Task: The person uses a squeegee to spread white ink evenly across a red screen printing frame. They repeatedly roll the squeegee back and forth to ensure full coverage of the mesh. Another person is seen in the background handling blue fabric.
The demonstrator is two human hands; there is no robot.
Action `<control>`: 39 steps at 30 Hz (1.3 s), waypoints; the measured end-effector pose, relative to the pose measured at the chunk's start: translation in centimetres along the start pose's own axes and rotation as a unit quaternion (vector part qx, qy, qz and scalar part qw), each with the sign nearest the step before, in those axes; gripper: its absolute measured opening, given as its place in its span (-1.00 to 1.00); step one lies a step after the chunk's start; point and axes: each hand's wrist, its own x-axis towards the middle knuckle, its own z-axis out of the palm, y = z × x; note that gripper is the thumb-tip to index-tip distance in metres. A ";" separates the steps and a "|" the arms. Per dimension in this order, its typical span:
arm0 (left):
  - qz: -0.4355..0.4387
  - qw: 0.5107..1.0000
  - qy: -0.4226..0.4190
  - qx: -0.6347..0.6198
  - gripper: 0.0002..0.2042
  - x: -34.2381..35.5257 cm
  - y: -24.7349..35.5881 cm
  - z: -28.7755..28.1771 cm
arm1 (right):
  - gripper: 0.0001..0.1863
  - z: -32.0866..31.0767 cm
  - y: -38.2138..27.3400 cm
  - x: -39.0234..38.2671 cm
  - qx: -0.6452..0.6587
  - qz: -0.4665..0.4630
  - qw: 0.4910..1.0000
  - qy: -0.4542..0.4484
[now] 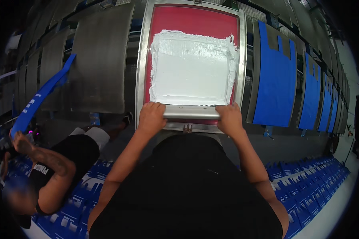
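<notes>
Squeegee [191, 112] sits at the near edge of the red printing screen [192, 24], your left hand [151, 116] and right hand [228, 118] fingers clamped on it, stroke looking finished; next lift evenly, keeping white ink [191, 67] pooled.

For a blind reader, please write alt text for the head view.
Both hands, left hand and right hand, grip a metal squeegee at the near edge of a red printing screen spread with white ink. Blue bags hang at right; another person works at left.
</notes>
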 end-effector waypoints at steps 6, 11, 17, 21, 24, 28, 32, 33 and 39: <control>0.040 0.989 0.143 0.021 -0.74 -4.0 0.3 3.7 | -0.61 3.2 -1.2 -2.8 0.023 -0.016 0.994 0.107; -0.022 0.999 0.031 0.030 -0.77 4.3 -2.4 1.6 | -0.57 2.1 2.0 4.6 -0.035 0.012 0.995 0.091; -0.044 0.995 0.016 0.091 -0.81 20.2 -5.6 -4.9 | -0.64 -9.1 6.5 19.4 -0.067 0.016 0.996 0.063; -0.089 0.991 -0.065 0.074 -0.77 13.7 -4.6 -4.7 | -0.53 -7.8 2.7 12.0 -0.086 0.028 0.996 0.015; -0.005 0.999 -0.027 0.017 -0.78 1.7 -2.1 -1.2 | -0.59 -3.0 -1.1 1.5 -0.051 0.022 0.998 -0.030; 0.021 0.998 0.053 0.017 -0.81 -0.4 -1.0 1.7 | -0.62 2.3 -0.4 -0.5 0.000 0.006 0.997 0.079; -0.057 0.996 -0.029 0.065 -0.74 13.4 -4.9 -0.8 | -0.61 -1.0 4.3 11.2 -0.089 0.045 0.990 0.102; -0.055 0.995 -0.014 0.085 -0.77 16.8 -5.4 -2.6 | -0.59 -3.7 4.9 14.6 -0.100 0.038 0.991 0.076; -0.077 0.993 -0.054 0.066 -0.66 15.0 -6.3 -4.9 | -0.55 -8.5 2.1 12.9 -0.052 0.038 0.998 0.026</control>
